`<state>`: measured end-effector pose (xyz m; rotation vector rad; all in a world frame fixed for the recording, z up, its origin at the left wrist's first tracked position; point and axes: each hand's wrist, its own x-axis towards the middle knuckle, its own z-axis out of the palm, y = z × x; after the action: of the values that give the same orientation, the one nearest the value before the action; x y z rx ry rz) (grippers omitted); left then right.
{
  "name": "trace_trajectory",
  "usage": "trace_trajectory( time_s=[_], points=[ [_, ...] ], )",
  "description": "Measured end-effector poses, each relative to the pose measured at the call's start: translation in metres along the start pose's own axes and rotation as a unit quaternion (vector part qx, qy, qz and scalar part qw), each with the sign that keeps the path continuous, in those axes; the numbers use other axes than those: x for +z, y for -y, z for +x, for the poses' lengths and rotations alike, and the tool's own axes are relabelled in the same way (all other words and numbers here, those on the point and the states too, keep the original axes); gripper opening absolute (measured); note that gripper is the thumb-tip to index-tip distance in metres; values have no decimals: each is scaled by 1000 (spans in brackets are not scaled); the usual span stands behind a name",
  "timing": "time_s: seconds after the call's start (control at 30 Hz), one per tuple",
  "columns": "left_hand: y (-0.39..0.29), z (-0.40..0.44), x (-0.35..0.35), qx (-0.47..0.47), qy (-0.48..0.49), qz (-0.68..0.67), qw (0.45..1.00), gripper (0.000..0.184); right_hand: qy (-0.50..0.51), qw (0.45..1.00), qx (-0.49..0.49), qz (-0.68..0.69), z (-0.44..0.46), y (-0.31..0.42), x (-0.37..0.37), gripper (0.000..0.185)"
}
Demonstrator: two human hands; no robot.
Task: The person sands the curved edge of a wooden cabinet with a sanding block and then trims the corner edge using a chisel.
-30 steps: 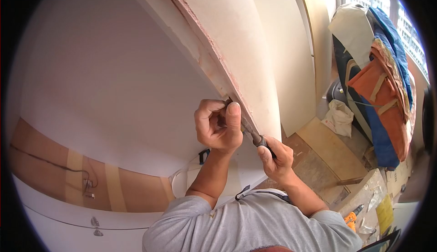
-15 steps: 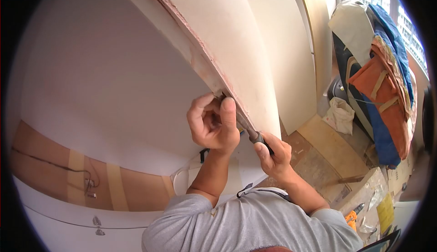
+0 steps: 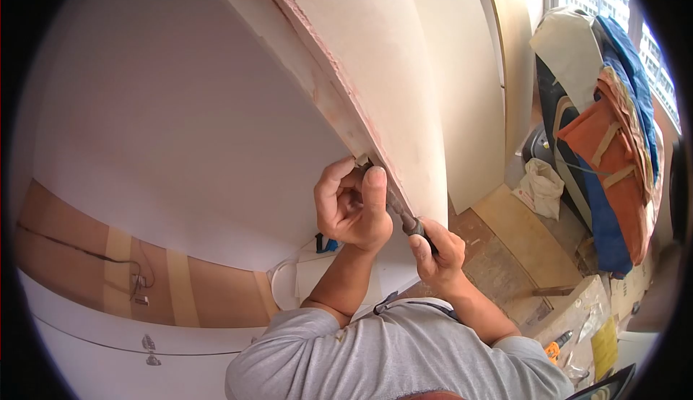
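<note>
A chisel (image 3: 409,223) with a dark handle and metal shaft lies along the rough, pinkish edge (image 3: 338,75) of a long pale panel. My right hand (image 3: 442,255) is closed round its handle, thumb along the side. Up at the blade end, my left hand (image 3: 354,209) is closed, with the thumb and curled fingers pinching the blade against the edge. The blade's tip is mostly hidden by the left fingers. A small light bit (image 3: 362,160) shows just above them.
A white panel surface (image 3: 180,111) fills the left. On the right stand bundled orange and blue bags (image 3: 603,144) and a white plastic bag (image 3: 540,187). An orange power drill (image 3: 554,349) lies at lower right. A blue-and-black tool (image 3: 326,242) sits beyond my left forearm.
In the view, both hands and the chisel have shifted slightly right and down, along with the panel edge. Both grips look the same.
</note>
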<state>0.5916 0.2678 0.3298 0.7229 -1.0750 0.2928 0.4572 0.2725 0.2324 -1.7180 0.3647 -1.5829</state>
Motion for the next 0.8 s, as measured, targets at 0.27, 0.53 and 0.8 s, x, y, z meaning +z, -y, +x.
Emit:
trace_trajectory(
  time_s=[0.27,0.53,0.8],
  points=[
    [3,0,0,32,5,26,999,32,-2,1000,-21,2,-2,-7,5,26],
    [3,-2,-2,19,-4,35,999,34,-14,1000,-22,6,-6,-7,17,26],
    [15,2,-15,79,41,35,995,36,-17,1000,2,12,-11,-9,35,22]
  ],
)
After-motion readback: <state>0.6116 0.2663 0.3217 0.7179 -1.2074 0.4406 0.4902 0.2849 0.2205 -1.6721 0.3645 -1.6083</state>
